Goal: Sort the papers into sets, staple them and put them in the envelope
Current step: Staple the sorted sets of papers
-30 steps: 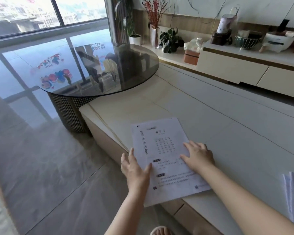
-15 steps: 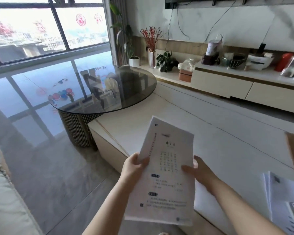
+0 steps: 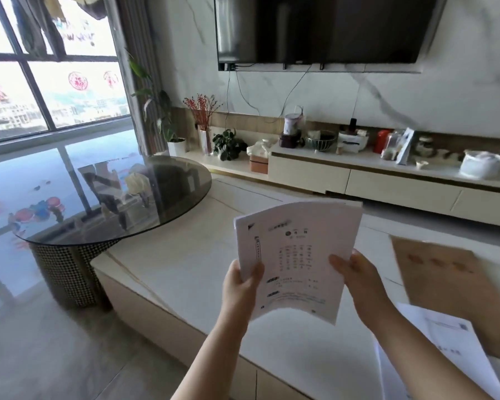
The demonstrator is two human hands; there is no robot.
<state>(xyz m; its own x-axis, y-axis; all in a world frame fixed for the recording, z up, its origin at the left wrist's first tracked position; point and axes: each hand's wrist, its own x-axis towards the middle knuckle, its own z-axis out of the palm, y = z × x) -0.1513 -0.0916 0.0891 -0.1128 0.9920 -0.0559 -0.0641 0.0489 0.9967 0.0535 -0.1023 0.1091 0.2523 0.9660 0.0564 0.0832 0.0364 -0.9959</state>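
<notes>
table [image 3: 168,272]: big pale stone-look top, takes up most of the near scene. Everything for the job sits toward its right side.

envelope [image 3: 442,284]: brown kraft one, lying flat on the table to the right of the hands. Blurry, so I can't tell if the flap is open. Looks stiffer than the sheets, so I'd guess it stays put while you slide a set in.

loose sheets [image 3: 445,336]: more white printed pages at near right, partly lapping over the envelope's near edge. Not sorted yet, by the look of it.

paper stack [image 3: 298,255]: a thin sheaf of white printed pages, held up off the table in the middle, printed side facing the camera. Light and floppy for sure; the top bows away and the bottom edge curls. Smooth pages probably slide against each other, so I'd grip both side edges low down and tap it square before stapling.

left hand [image 3: 240,290]: pinching the stack's left edge, thumb on the front, the other fingers hidden behind the pages.

right hand [image 3: 361,281]: holding the right edge, thumb on the front, the rest wrapped behind.

stapler: can't spot one anywhere.
</notes>
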